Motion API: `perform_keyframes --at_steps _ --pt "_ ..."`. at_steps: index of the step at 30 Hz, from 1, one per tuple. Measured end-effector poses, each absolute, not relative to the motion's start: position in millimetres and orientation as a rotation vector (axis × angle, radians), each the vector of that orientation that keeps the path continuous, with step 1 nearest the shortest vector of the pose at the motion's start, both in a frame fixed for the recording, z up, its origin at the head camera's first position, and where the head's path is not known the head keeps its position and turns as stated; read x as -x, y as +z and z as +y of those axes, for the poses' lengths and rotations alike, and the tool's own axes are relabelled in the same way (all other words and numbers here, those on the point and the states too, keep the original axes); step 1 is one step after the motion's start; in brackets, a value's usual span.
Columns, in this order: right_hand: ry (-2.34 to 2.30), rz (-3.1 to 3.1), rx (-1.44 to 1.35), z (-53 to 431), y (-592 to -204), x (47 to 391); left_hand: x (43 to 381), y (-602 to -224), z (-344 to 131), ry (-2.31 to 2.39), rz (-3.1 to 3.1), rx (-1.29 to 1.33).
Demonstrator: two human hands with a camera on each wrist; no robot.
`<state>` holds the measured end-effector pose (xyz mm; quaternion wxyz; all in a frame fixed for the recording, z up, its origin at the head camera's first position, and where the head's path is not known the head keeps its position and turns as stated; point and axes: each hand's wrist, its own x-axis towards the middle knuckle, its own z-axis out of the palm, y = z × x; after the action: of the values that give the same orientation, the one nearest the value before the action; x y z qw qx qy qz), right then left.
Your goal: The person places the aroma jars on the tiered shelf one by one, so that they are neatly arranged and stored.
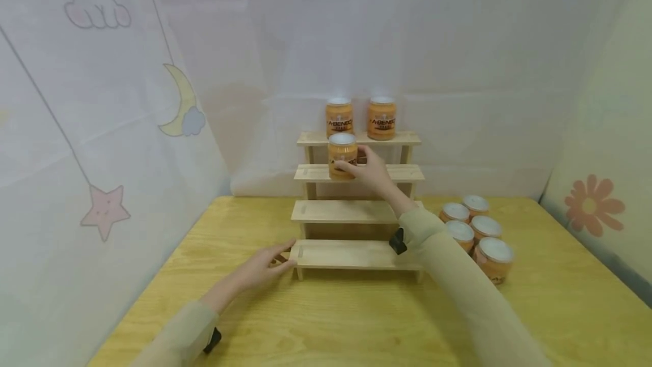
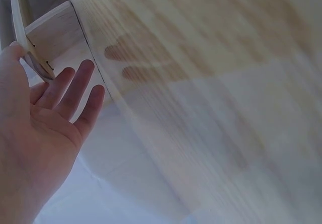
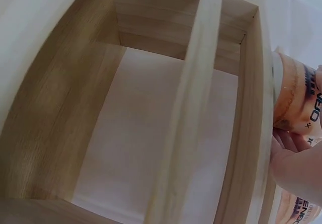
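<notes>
An orange jar [image 1: 342, 150] with a white lid stands upright at the left part of the second-highest step of a wooden tiered rack [image 1: 346, 211]. My right hand [image 1: 376, 173] grips this jar from its right side, thumb across the front. In the right wrist view the orange jar [image 3: 296, 95] and part of the hand show at the right edge, beyond the boards. At the rack's lower left, my left hand [image 1: 258, 268] pinches the end of the bottom step between thumb and index finger. Its other fingers [image 2: 75, 90] are spread in the left wrist view.
Two matching jars, a left jar [image 1: 339, 115] and a right jar [image 1: 382, 119], stand on the top step. Several more jars [image 1: 493, 265] are grouped right of the rack on the wooden table [image 1: 326, 321]. A pale cloth backdrop [image 1: 479, 72] hangs behind.
</notes>
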<state>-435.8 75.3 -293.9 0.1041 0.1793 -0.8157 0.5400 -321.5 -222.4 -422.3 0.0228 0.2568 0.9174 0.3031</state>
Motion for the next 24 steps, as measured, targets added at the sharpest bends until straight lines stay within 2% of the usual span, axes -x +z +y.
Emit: perform_keyframes --at_steps 24 --pt "1.482 -2.389 -0.43 66.3 -302.1 439.5 325.2 -426.1 -223.1 1.057 2.833 -0.826"
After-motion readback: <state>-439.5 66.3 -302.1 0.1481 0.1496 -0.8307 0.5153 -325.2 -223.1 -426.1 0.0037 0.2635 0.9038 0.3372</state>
